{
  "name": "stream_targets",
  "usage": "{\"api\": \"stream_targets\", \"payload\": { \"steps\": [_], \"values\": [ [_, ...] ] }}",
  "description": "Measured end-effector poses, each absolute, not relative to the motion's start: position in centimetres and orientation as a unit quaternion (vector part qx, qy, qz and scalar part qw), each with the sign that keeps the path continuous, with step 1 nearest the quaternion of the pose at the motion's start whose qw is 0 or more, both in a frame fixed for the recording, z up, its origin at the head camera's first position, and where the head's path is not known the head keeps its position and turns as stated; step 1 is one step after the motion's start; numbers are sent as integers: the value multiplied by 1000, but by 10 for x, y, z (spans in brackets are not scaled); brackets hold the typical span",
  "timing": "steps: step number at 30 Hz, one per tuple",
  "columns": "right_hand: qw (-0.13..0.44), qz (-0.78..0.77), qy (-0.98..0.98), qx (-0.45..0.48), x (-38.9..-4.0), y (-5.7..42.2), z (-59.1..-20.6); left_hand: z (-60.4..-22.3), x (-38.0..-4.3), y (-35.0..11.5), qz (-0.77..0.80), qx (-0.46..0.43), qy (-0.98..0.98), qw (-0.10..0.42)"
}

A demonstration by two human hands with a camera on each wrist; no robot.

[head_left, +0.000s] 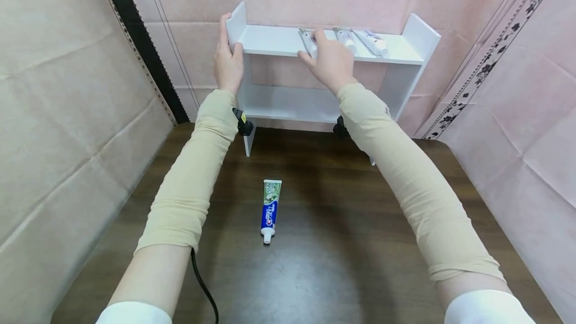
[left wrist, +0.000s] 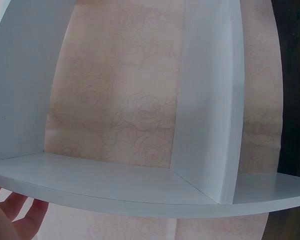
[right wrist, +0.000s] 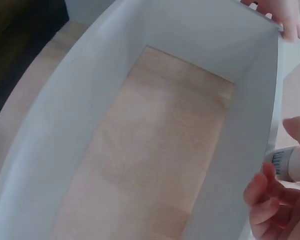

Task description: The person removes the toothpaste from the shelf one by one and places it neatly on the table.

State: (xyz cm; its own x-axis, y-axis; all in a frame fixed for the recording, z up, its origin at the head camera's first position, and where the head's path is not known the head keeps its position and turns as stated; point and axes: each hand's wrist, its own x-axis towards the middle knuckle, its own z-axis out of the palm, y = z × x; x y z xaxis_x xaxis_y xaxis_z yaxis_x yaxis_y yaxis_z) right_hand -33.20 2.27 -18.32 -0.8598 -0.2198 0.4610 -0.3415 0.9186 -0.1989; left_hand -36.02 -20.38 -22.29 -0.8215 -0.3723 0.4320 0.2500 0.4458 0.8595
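A white two-tier shelf [head_left: 288,103] stands at the back of the table. My left hand [head_left: 228,66] grips its left side panel [head_left: 237,24], fingers over the outer edge; in the left wrist view some fingers [left wrist: 30,217] show behind the panel. Over the top board, my right hand [head_left: 333,59] holds a whitish toothpaste tube [head_left: 309,43] between thumb and fingers, partly covering it. The right wrist view shows its ridged cap [right wrist: 279,164] by the board's front edge. Two more tubes lie right of this hand, one white tube [head_left: 346,40] and another [head_left: 371,42].
A blue and green Crest toothpaste tube [head_left: 271,209] lies on the dark wooden table [head_left: 315,264], cap toward me. A black cable [head_left: 203,284] hangs by my left forearm. Pale cloth [head_left: 517,129] encloses the table's sides and back.
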Motion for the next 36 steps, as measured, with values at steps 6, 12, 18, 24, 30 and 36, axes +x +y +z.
{"api": "stream_targets", "payload": {
  "steps": [6,12,18,24,30,36],
  "values": [
    [272,187,-932,151,-334,26,-197,-225,-360,-200,-531,36,-793,298],
    [320,209,-908,172,-324,31,-206,-228,-361,-197,-536,27,-787,303],
    [332,204,-902,184,-304,33,-215,-230,-362,-198,-542,29,-784,301],
    [384,139,-886,219,-283,39,-228,-229,-366,-199,-544,26,-785,295],
    [406,142,-864,261,-244,46,-240,-228,-367,-201,-547,21,-781,300],
    [403,222,-845,272,-196,53,-286,-226,-364,-202,-536,26,-789,300]
  ]
}}
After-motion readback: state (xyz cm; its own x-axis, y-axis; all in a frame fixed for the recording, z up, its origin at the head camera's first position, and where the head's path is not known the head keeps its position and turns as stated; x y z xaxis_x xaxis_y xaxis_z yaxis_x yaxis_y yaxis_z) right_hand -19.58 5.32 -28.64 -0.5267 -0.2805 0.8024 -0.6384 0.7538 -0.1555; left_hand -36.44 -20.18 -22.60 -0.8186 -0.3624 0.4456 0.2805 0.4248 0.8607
